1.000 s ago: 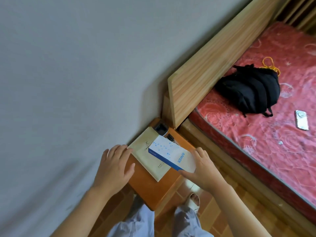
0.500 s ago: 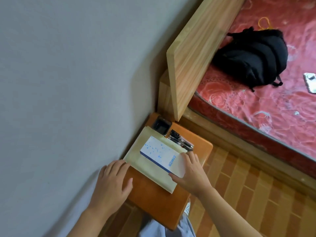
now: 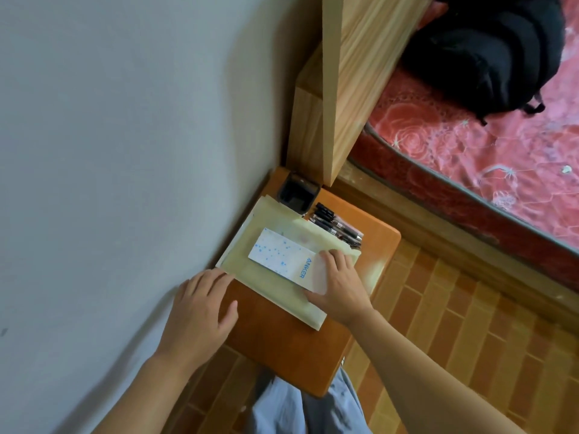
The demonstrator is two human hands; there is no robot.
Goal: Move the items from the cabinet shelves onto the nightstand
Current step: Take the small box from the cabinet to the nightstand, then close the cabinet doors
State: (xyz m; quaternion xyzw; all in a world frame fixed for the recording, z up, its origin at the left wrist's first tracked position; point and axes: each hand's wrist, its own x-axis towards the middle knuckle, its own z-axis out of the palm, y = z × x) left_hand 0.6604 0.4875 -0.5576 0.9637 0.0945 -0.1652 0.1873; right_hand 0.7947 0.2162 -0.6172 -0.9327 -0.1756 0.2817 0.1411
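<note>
Two bare hands over an orange-brown nightstand [image 3: 282, 349] wedged into the corner between grey wall and wooden headboard [image 3: 354, 98]. Partly hidden: far end of the white Anker box [image 3: 285, 261] visible, near end covered by the right hand [image 3: 340, 289]; bundle of black pens [image 3: 338, 227] partly tucked under the far right edge of the pale folder [image 3: 275, 286]; small black tray [image 3: 297, 194] at the far left corner, contents too dark to make out. Cut off by the top edge of the frame: black backpack [image 3: 488, 54] on the red bed cover. Blurred throughout, print on the folder unreadable. Right hand: palm down, fingers laid nearly straight on the box, thumb on the folder beside it, pressing rather than gripping. Left hand [image 3: 200, 314]: palm down, fingers relaxed and spread, resting on the nightstand's left edge, fingertips just touching the folder's near left corner. Box flat on the folder, folder flat on the nightstand top.
</note>
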